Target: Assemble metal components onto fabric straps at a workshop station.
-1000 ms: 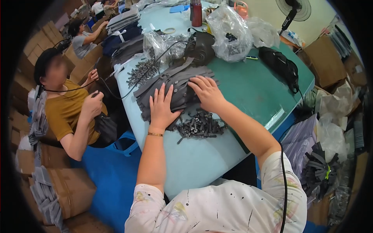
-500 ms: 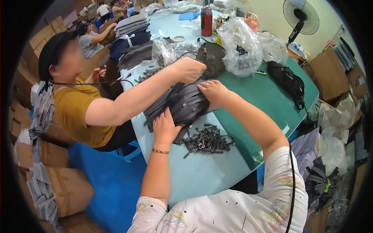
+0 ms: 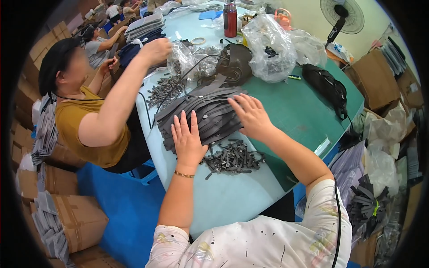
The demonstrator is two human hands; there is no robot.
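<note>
A thick pile of dark grey fabric strips (image 3: 196,109) lies on the table in front of me, with a few small shiny round bits on top. My left hand (image 3: 188,140) rests flat on the near left part of the pile, fingers spread. At the pile's right edge is my right hand (image 3: 252,117), its fingers stretched out and apart, holding nothing. Whether its fingertips touch the strips I cannot tell. Just nearer than the pile, a heap of small dark zipper pulls (image 3: 233,157) sits on the light blue tabletop (image 3: 223,198).
At the left a co-worker (image 3: 96,120) sits with one arm raised over the table. Another heap of small parts (image 3: 165,89), clear plastic bags (image 3: 270,47), a red bottle (image 3: 230,20) and a black bag (image 3: 326,89) lie around. Cardboard boxes (image 3: 82,219) stand left.
The co-worker's arm has swung from over the strips back to the left. My right hand has lifted slightly with fingers spreading; my left hand's fingers have spread wider on the pile.
</note>
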